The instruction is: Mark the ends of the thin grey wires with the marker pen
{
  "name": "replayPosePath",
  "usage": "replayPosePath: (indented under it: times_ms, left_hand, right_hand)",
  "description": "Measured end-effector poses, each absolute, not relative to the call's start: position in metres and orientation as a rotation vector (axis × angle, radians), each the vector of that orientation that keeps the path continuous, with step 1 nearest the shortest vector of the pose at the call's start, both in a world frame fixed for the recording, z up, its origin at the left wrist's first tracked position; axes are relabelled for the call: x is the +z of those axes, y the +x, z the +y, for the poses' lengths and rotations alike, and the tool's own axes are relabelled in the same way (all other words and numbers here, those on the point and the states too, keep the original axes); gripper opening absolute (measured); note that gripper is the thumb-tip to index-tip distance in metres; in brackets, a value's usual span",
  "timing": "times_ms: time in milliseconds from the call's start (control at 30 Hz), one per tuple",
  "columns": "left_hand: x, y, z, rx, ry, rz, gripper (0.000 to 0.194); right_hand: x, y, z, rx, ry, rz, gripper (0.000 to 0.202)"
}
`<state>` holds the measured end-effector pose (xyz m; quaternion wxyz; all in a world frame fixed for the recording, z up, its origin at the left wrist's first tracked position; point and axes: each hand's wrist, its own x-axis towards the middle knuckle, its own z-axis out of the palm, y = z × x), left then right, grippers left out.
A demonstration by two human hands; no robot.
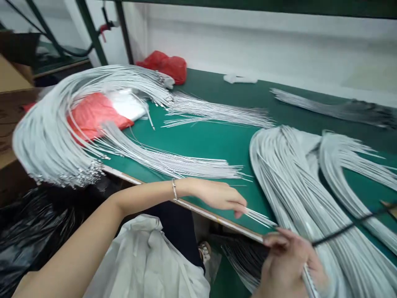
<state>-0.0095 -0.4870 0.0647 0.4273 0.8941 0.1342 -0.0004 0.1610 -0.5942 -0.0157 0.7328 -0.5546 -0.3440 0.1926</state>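
My left hand (221,196), wearing a bracelet on its wrist, pinches a few thin white wires (259,217) near the table's front edge. These run rightward to my right hand (293,260), whose thumb and forefinger close at a dark spot on them. What that dark spot is, I cannot make out. A grey-white strand (309,281) comes out below the right palm. From behind the same hand a black cord (350,227) stretches to the right edge; whether the hand holds it is hidden. Thick grey-white cable bundles (288,174) lie just beyond the right hand.
On the green table (201,138) lie wire bundles (182,163), a big looped bundle (46,132) overhanging the left front, and dark-ended wires (328,108). Red bags (167,66) sit at the back. A black plastic bag (27,236) and cardboard box (12,111) stand left.
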Motion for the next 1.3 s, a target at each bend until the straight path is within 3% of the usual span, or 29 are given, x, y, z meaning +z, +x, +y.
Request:
replayPosePath:
  times_ms: [100, 300, 633, 800, 1300]
  left_hand:
    - [0.061, -0.009, -0.487, 0.037, 2.249, 0.34, 0.022]
    - [0.061, -0.013, -0.498, 0.024, 2.3, 0.361, 0.023]
    - [0.062, -0.011, -0.501, 0.287, 2.622, 0.32, 0.027]
    - [0.067, -0.011, -0.509, 0.221, 2.908, 0.368, 0.02]
    - [0.056, -0.013, -0.522, 0.263, 2.977, 0.504, 0.023]
  right_hand:
    - [-0.034, 0.16, -0.595, 0.648, -1.257, -1.032, 0.042]
    - [-0.03, 0.139, -0.589, 0.762, -1.168, -0.949, 0.04]
    - [-0.017, 0.135, -0.595, 0.722, -1.279, -1.045, 0.039]
    - [-0.015, 0.138, -0.597, 0.74, -1.291, -1.117, 0.039]
    - [-0.002, 0.127, -0.591, 0.795, -1.314, -0.914, 0.043]
